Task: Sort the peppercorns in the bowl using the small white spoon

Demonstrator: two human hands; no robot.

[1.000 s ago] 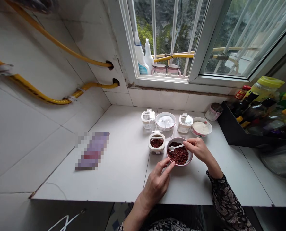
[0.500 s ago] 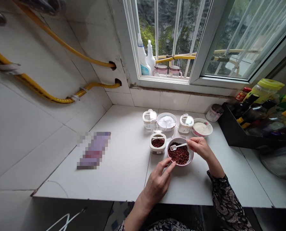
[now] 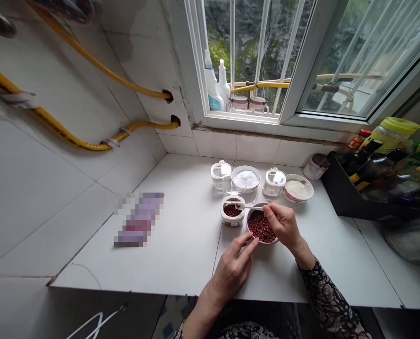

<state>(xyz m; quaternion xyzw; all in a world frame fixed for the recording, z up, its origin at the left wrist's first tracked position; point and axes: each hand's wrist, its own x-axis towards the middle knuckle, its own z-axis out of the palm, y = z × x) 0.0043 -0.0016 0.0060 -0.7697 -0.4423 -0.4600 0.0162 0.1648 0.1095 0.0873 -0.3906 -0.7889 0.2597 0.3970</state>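
Observation:
A small white spoon (image 3: 252, 207) is pinched in my right hand (image 3: 284, 226). Its scoop end is over the mouth of an open seasoning jar (image 3: 233, 220), which holds dark red peppercorn-like grains. The jar's clear lid (image 3: 234, 184) stands raised behind it. Just right of the jar sits a pink-rimmed bowl (image 3: 266, 243) filled with the same grains (image 3: 261, 227). My left hand (image 3: 231, 270) has its thumb and finger on the bowl's near left rim. My right hand covers part of the bowl's right side.
Behind stand two closed jars (image 3: 221, 175) (image 3: 274, 182), a bowl of white granules (image 3: 245, 179) and a bowl of off-white granules (image 3: 298, 189). At the right is a black rack (image 3: 351, 197) of bottles, with a lidded jar (image 3: 316, 166) beside it. A blurred purple item (image 3: 141, 221) lies left.
My right hand has moved left with the spoon, bringing its scoop from above the bowl of grains to above the open jar. My left hand has stayed at the bowl's rim.

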